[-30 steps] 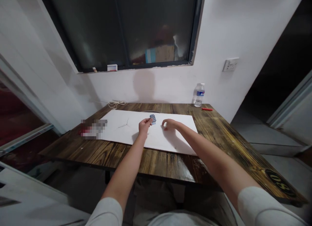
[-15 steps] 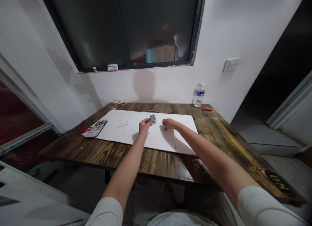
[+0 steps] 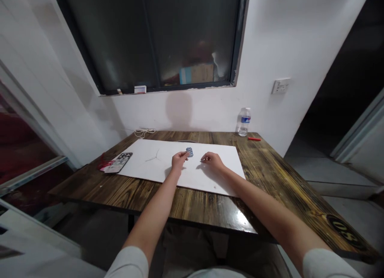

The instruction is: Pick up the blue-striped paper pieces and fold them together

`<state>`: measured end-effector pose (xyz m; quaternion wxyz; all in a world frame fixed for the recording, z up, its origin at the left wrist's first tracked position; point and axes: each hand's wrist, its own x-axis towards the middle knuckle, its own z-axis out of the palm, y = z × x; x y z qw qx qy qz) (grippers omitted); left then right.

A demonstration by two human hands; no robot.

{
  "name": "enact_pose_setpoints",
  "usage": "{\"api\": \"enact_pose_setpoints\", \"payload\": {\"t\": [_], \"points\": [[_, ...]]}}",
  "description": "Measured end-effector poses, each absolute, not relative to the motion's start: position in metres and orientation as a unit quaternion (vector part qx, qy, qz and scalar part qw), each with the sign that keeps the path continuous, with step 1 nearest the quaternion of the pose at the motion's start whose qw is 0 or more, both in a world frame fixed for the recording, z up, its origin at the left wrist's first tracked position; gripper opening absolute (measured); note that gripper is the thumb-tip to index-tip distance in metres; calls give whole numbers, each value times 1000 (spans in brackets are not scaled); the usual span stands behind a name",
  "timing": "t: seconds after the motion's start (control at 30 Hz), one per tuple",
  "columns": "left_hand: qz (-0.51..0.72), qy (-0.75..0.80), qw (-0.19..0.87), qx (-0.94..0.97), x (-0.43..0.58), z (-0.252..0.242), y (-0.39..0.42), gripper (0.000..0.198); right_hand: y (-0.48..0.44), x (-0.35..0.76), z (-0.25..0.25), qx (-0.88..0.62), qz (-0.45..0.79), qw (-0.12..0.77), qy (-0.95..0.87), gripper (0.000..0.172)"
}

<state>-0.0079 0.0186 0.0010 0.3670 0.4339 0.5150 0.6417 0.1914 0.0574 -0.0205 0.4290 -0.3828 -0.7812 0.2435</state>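
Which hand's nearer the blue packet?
Left hand: it's at the blue packet's left side, fingertips at its edge. Right hand is farther off, to the packet's right, not touching it.

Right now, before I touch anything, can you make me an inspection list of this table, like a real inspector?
Surface: wooden table under a white sheet with a thin grey mark.
Job's things: small blue-and-white strip, details too small to tell.
Clutter: smartphone, red string, water bottle, red stick.
Hands: left hand pinches the strip; right hand is curled beside it, holding nothing visible.
Cables: coiled white cord at the table's far edge.
Surroundings: dark window, wall socket.
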Motion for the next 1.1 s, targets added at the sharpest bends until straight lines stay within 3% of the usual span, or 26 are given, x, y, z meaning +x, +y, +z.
{"api": "enact_pose_setpoints", "payload": {"t": [0.27, 0.53, 0.8, 0.93, 1.1], "points": [[598, 514, 393, 473, -2, 0, 15, 36, 27, 188, -9, -277, 185, 583, -741, 14], [574, 488, 422, 505, 2, -4, 15, 41, 25, 184, -14, -269, 171, 560, -765, 25], [571, 473, 436, 510, 1, -3, 15, 41, 24, 181, -17, -227, 184, 557, -777, 19], [546, 462, 445, 538, 3, -3, 13, 41, 27, 182, -20, -259, 241, 572, -740, 18], [523, 469, 437, 562, 4, -3, 11, 41, 39, 180, -30, -288, 421, 528, -679, 42]]}}
